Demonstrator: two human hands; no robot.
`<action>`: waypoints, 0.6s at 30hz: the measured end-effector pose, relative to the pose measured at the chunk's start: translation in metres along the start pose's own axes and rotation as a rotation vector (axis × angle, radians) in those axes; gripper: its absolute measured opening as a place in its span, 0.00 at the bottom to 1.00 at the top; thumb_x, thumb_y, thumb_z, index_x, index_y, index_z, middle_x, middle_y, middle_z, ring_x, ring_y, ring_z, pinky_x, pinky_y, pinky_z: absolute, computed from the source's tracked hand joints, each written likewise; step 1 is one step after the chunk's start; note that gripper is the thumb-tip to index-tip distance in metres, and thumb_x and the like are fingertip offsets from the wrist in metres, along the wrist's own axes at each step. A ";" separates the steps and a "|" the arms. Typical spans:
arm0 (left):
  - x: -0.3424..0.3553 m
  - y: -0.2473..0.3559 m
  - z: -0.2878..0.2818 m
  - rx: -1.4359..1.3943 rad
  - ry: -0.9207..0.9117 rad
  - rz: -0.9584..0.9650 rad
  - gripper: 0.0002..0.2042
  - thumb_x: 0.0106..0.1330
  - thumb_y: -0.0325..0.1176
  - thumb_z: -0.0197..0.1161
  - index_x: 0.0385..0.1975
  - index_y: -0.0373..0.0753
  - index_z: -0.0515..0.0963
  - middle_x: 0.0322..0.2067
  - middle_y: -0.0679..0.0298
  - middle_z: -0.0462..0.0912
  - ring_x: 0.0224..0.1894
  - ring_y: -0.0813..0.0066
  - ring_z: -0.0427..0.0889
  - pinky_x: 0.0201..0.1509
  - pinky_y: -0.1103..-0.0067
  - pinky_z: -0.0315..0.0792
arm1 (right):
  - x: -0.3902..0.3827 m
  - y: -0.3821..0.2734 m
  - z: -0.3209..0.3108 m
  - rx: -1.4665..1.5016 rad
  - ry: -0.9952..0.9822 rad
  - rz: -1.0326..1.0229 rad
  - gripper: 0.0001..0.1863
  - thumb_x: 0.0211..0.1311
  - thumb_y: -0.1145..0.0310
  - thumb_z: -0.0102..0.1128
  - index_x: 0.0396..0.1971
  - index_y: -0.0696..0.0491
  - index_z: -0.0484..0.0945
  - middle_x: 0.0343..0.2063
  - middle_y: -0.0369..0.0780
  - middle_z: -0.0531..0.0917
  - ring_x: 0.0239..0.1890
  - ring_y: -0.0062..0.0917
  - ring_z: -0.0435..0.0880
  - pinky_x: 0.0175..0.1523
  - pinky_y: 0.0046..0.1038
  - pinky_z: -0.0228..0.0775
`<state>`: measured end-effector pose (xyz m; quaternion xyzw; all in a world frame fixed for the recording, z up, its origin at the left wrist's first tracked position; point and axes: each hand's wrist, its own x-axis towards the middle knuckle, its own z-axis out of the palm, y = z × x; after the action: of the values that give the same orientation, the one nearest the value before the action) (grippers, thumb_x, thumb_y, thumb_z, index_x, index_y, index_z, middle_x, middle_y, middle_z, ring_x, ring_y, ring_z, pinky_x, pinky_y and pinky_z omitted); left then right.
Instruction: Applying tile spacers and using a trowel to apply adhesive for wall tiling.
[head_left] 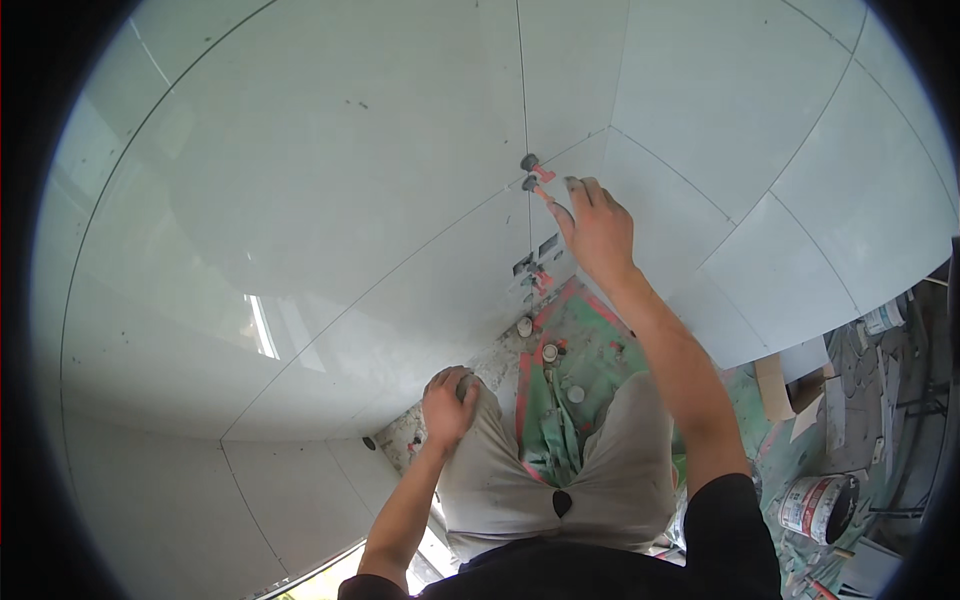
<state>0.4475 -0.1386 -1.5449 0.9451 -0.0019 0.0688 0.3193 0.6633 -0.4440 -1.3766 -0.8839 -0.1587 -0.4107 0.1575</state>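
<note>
At the wall corner, my right hand (598, 228) is raised with fingers apart and slightly curled, its fingertips beside an orange stick-like piece (543, 192) at a dark round wall hole (530, 185). Whether they touch is unclear. Just above is another dark hole (530, 161) with a red fitting (543, 175). Lower on the pale glossy tiled wall (380, 200) are dark cut-outs and more red fittings (543, 281). My left hand (447, 407) rests open on my bent left knee.
A green floor covering (575, 435) with red tape and small white cups (549, 353) lies between my legs. At right are a cardboard box (772, 388), a white bucket (806, 508), another container (883, 318) and scattered pale offcuts. Tiled walls curve round in the fisheye view.
</note>
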 end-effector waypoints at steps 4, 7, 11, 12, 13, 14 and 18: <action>-0.017 -0.011 -0.006 -0.078 0.083 0.032 0.17 0.73 0.42 0.69 0.54 0.39 0.87 0.56 0.52 0.89 0.62 0.48 0.85 0.69 0.60 0.76 | 0.034 -0.006 0.013 -0.179 -0.139 -0.180 0.17 0.70 0.58 0.73 0.49 0.56 0.84 0.40 0.41 0.85 0.40 0.34 0.89 0.42 0.36 0.85; -0.034 -0.015 -0.017 -0.126 0.151 -0.005 0.16 0.74 0.42 0.68 0.54 0.38 0.87 0.57 0.53 0.89 0.63 0.49 0.84 0.71 0.61 0.75 | 0.038 -0.004 0.006 -0.299 -0.179 -0.282 0.17 0.70 0.58 0.72 0.47 0.55 0.85 0.39 0.41 0.85 0.40 0.33 0.89 0.42 0.36 0.86; -0.061 -0.028 -0.030 -0.139 0.219 0.027 0.16 0.72 0.40 0.69 0.53 0.37 0.87 0.59 0.51 0.89 0.65 0.47 0.83 0.73 0.60 0.73 | 0.042 -0.002 0.004 -0.367 -0.222 -0.331 0.15 0.71 0.57 0.71 0.43 0.55 0.85 0.37 0.41 0.86 0.40 0.33 0.90 0.40 0.36 0.85; -0.063 -0.033 -0.031 -0.140 0.224 0.036 0.16 0.72 0.40 0.69 0.53 0.37 0.87 0.59 0.51 0.89 0.65 0.47 0.83 0.73 0.60 0.73 | 0.041 -0.002 0.007 -0.385 -0.214 -0.390 0.15 0.71 0.57 0.71 0.41 0.54 0.85 0.35 0.41 0.86 0.39 0.32 0.90 0.40 0.36 0.84; -0.064 -0.037 -0.031 -0.168 0.231 0.010 0.16 0.72 0.40 0.69 0.53 0.37 0.87 0.59 0.51 0.89 0.65 0.47 0.84 0.73 0.60 0.73 | 0.040 -0.001 0.011 -0.390 -0.207 -0.388 0.15 0.71 0.57 0.71 0.41 0.54 0.85 0.35 0.41 0.86 0.39 0.32 0.90 0.40 0.36 0.84; -0.063 -0.041 -0.030 -0.196 0.235 -0.016 0.16 0.72 0.40 0.69 0.53 0.37 0.87 0.58 0.51 0.89 0.64 0.47 0.84 0.73 0.59 0.73 | 0.040 0.000 0.016 -0.377 -0.253 -0.347 0.15 0.71 0.57 0.71 0.40 0.55 0.84 0.34 0.41 0.85 0.37 0.33 0.89 0.39 0.36 0.84; -0.060 -0.037 -0.029 -0.183 0.235 0.008 0.16 0.72 0.39 0.68 0.53 0.37 0.87 0.58 0.51 0.89 0.64 0.47 0.84 0.72 0.60 0.74 | 0.028 0.008 0.028 -0.138 -0.237 -0.149 0.14 0.72 0.58 0.70 0.36 0.54 0.84 0.29 0.41 0.84 0.30 0.35 0.88 0.36 0.36 0.83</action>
<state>0.3860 -0.0943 -1.5521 0.8975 0.0252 0.1797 0.4020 0.7029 -0.4356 -1.3727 -0.9207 -0.2127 -0.3241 0.0458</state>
